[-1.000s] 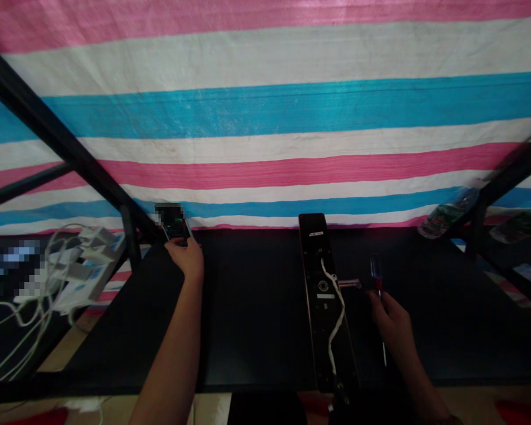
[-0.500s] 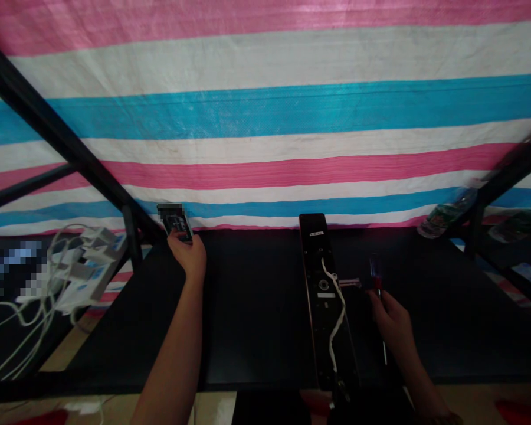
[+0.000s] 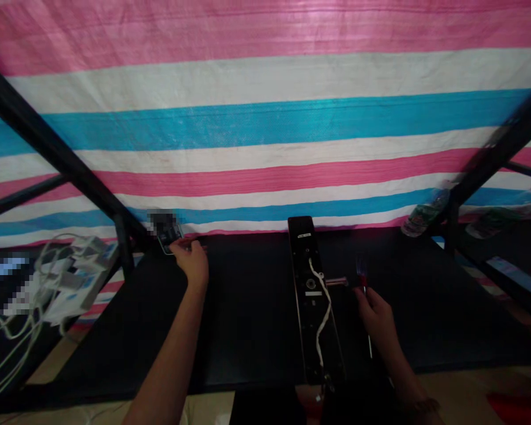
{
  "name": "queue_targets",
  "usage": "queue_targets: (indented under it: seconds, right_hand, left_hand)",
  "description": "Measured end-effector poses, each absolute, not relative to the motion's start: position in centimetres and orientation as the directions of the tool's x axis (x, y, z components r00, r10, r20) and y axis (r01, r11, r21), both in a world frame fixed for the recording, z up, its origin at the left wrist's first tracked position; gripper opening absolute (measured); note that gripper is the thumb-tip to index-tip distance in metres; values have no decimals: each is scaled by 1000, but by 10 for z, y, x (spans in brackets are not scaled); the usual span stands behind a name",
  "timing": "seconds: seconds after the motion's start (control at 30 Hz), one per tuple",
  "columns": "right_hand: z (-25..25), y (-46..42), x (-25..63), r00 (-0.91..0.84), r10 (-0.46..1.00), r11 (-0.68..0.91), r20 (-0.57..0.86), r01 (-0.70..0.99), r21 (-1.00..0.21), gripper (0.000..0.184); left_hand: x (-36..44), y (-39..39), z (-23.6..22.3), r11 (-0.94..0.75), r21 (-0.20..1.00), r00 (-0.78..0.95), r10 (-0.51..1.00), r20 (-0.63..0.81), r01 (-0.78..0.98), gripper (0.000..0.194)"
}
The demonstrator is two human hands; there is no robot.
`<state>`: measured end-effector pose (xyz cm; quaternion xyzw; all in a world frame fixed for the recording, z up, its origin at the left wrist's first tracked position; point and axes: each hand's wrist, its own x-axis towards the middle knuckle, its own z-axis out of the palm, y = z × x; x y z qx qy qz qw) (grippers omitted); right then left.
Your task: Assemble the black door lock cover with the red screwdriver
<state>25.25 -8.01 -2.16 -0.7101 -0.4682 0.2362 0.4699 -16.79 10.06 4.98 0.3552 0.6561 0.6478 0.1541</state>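
A phone, partly blurred out, leans upright against the striped sheet at the back left of the table. My left hand is at its lower right edge, with fingers loosely apart and the tips touching or very near it. Held in my closed right hand is a screwdriver, its clear and red handle pointing away and its shaft towards me. Left of that hand lies a long black door lock panel, its handle sticking out to the right. A white cable runs along the panel.
White chargers and a power strip with tangled cables lie at the left, beyond the black frame bar. A plastic bottle leans at the back right. The striped sheet hangs behind the black table.
My left hand has loosened its hold on the phone, which now rests against the sheet. The view has turned slightly to the right; my right hand still holds the screwdriver.
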Motion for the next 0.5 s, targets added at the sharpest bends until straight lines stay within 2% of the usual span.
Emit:
queue_targets:
  seconds: [0.17,0.37,0.43,0.5]
  right_hand:
    - [-18,-80,251,447,887,-111,112,443,-890,49]
    - [-17,-81,252,450,889,-126,86,419,-899,50]
    - [-17,-81,251,445,892,-121,85,415,-902,50]
    - [-17,-81,251,437,894,-111,93,419,-901,50]
  left_hand:
    - [-78,41,27,-82,994,-360,928,101,68,19]
    - [1,-38,1,24,996,-117,993,-34,-87,41]
    - [13,-54,3,61,996,-51,997,-64,-61,43]
    - [19,-64,7,30,999,3,1000,-30,18,45]
